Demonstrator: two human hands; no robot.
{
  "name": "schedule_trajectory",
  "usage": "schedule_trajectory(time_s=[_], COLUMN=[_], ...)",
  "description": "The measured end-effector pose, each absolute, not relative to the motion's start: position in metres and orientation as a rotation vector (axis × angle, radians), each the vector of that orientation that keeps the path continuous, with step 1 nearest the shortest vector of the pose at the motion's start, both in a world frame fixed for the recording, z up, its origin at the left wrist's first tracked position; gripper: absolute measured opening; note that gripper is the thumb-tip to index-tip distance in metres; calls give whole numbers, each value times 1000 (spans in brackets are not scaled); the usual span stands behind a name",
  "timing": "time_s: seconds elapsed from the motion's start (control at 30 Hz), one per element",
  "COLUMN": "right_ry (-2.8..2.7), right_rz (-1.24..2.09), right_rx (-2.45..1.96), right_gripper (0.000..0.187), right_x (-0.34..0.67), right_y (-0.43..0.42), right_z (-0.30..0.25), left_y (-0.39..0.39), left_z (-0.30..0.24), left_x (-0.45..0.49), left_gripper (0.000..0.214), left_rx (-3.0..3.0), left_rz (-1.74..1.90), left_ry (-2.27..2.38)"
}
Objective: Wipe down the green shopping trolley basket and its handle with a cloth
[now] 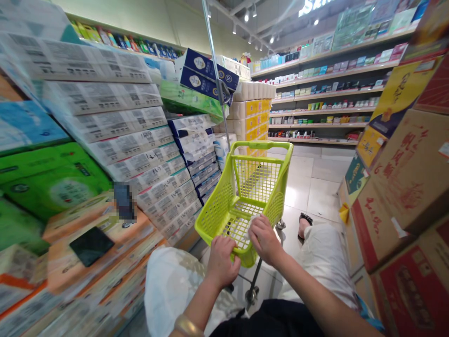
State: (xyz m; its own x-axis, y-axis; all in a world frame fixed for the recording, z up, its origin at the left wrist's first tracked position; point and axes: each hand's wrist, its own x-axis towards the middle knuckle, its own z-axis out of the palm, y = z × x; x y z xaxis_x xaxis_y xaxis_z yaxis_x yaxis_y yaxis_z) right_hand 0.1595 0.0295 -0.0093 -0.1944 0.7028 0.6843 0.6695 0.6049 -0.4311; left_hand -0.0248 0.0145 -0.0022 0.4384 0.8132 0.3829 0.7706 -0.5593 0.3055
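Observation:
Between my knees stands a lime-green shopping cart basket (213,206) with perforated sides and a grid floor, on a metal frame with wheels. My left hand (221,262) is closed round its near rim, thumb on the outside and fingers over the edge. Just to the right, my right hand (264,238) is closed, with a crumpled white cloth (252,228) showing at its fingertips; I cannot tell whether it is cloth or tissue. That hand is at the near right side of the basket, where the cloth seems to touch the rim. The basket's inside shows no goods.
On the left rise stacked tissue packs (140,121), with a dark tablet-like object (91,245) on orange packs. Cardboard boxes (410,173) are piled close on the right. A thin metal pole (213,56) stands behind the cart. Stocked shelves (322,110) line the back beyond the tiled floor (301,175).

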Motion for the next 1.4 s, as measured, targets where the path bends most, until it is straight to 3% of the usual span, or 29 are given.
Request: schedule_trajectory(time_s=[0.13, 0.43, 0.67, 0.83, 1.1, 1.4], right_ry=[-1980, -1813, -1952, -2106, -2214, -1700], right_rz=[13, -6, 82, 211, 239, 318], right_rx=[-1017, -1103, -996, -936, -957, -1169], right_gripper=[18, 24, 13, 42, 45, 26], right_x=[142, 173, 138, 144, 173, 182], right_y=[7, 55, 2, -6, 4, 17], right_z=[-17, -6, -20, -18, 4, 20], left_y=[14, 16, 13, 11, 13, 13], left_z=[-3, -1, -1, -1, -4, -5], left_x=[-26, -24, -25, -28, -28, -27], left_gripper=[8, 8, 6, 8, 10, 11], left_rx=[2590, 2560, 2566, 2564, 2573, 2553], left_rz=[755, 756, 751, 720, 744, 805], left_ry=[1438, 1429, 1440, 1437, 1437, 1426])
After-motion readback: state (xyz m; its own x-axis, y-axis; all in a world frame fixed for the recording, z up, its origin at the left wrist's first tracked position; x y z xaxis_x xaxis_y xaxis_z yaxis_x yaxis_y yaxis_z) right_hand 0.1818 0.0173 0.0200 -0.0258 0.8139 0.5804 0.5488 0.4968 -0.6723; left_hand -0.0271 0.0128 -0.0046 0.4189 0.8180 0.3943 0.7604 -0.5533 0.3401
